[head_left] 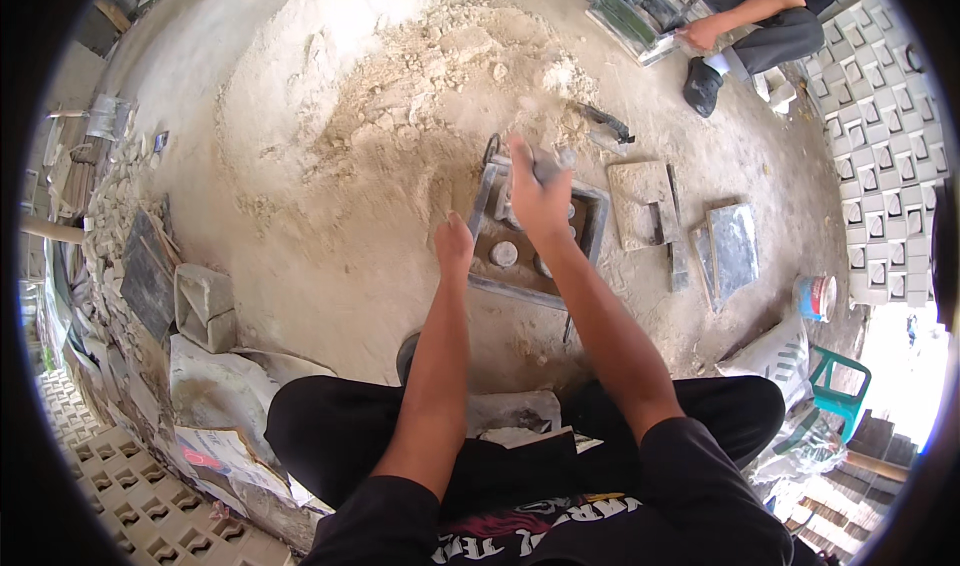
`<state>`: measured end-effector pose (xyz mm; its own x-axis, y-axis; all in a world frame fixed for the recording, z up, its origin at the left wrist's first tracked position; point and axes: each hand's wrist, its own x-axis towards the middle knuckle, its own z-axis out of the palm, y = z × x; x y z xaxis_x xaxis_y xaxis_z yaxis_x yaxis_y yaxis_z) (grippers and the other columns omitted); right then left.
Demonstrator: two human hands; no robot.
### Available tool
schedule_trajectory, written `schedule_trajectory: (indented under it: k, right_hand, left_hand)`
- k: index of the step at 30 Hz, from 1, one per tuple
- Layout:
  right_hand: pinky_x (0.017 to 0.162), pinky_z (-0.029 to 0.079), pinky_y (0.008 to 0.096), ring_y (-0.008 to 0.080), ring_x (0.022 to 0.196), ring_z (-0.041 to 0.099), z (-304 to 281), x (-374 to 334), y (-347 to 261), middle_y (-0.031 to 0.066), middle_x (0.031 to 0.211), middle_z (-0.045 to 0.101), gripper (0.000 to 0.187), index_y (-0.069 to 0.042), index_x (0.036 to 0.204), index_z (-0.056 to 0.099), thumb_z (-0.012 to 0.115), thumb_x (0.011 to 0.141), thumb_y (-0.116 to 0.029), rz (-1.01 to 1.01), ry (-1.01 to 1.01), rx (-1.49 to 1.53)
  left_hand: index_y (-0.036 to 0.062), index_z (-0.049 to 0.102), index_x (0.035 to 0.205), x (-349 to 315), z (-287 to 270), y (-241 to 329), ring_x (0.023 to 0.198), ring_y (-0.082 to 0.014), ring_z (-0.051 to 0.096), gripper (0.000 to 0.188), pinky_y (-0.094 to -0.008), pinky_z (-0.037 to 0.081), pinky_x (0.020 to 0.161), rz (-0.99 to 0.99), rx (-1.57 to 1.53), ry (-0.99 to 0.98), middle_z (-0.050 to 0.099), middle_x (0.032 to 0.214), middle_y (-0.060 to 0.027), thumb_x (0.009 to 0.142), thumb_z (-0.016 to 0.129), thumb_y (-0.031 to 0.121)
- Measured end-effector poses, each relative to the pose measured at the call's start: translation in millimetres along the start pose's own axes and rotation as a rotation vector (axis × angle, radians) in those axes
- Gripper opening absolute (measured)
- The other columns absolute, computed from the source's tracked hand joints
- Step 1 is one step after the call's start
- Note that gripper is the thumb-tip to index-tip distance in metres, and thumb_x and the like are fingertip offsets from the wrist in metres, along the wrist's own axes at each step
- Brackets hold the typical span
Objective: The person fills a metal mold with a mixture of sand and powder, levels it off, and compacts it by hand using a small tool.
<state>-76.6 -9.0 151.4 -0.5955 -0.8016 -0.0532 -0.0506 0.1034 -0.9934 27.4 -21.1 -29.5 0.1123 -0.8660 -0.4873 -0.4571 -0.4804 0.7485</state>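
In front of my knees, a dark rectangular block mould (515,291) lies on the ground, with sandy mix and several round cores, one a pale disc (503,254), inside its frame. My right hand (540,201) is over the mould, its fingers closed round a grey tool (546,169) that is smeared by motion, so its kind is unclear. My left hand (455,246) is at the mould's left wall, fingers curled and mostly hidden. Whether it grips the wall or something small cannot be made out.
A broad sand heap (400,86) spreads beyond the mould. Right of it lie a dusty slotted board (636,201), flat plates (735,246) and a dark-handled tool (608,124). A co-worker's hand (700,34) is at another mould (635,21). A concrete block (205,306) stands left; patterned blocks (885,146) are stacked right.
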Motion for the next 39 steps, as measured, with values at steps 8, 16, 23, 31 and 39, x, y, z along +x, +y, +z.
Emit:
schedule_trajectory:
  k: [8, 16, 23, 31, 39]
  right_hand:
    - [0.048, 0.033, 0.0291, 0.0072, 0.054, 0.037, 6.1, -12.7, 9.5, -0.0021, 0.052, 0.043, 0.039, -0.002, 0.061, 0.052, 0.059, 0.092, -0.023, 0.022, -0.037, 0.024]
    - [0.052, 0.038, 0.0292, 0.0068, 0.059, 0.042, 1.5, -35.5, 28.4, -0.0008, 0.059, 0.051, 0.037, 0.001, 0.068, 0.058, 0.062, 0.091, -0.028, 0.074, -0.067, 0.005]
    - [0.052, 0.038, 0.0314, 0.0064, 0.059, 0.045, 7.6, -52.5, 44.0, 0.0018, 0.056, 0.052, 0.041, 0.001, 0.063, 0.055, 0.064, 0.090, -0.029, 0.066, -0.023, 0.103]
    - [0.047, 0.030, 0.0268, 0.0033, 0.055, 0.037, -0.2, -61.5, 30.2, -0.0057, 0.058, 0.045, 0.031, -0.005, 0.065, 0.056, 0.062, 0.091, -0.021, 0.015, -0.309, -0.055]
    - [0.055, 0.041, 0.0240, 0.0079, 0.062, 0.052, -21.0, -43.6, 27.2, 0.0021, 0.070, 0.059, 0.017, -0.004, 0.085, 0.060, 0.066, 0.088, -0.020, 0.080, -0.548, -0.053]
  left_hand:
    - [-0.0157, 0.062, 0.090, 10.8, 6.1, -10.3, 0.097, -0.0508, 0.057, 0.060, -0.0525, 0.041, 0.089, 0.098, 0.023, 0.027, 0.060, 0.095, -0.0376, 0.095, 0.034, 0.037]
    - [-0.0116, 0.060, 0.085, 23.1, 18.7, -25.6, 0.084, -0.0449, 0.060, 0.056, -0.0497, 0.043, 0.080, 0.047, -0.194, 0.009, 0.063, 0.084, -0.0306, 0.095, 0.034, 0.037]
    - [-0.0002, 0.060, 0.073, 36.9, 3.0, -51.3, 0.054, -0.0188, 0.052, 0.050, -0.0313, 0.042, 0.054, -0.191, -0.788, -0.155, 0.059, 0.063, -0.0102, 0.093, 0.032, 0.035]
    - [-0.0001, 0.061, 0.073, -3.3, -2.5, -40.7, 0.058, -0.0192, 0.054, 0.049, -0.0322, 0.044, 0.059, -0.100, -0.764, -0.131, 0.061, 0.066, -0.0099, 0.092, 0.032, 0.033]
    - [-0.0051, 0.065, 0.082, -5.1, 5.9, -55.4, 0.071, -0.0226, 0.058, 0.054, -0.0372, 0.045, 0.070, -0.028, -0.654, -0.063, 0.066, 0.078, -0.0116, 0.093, 0.032, 0.036]
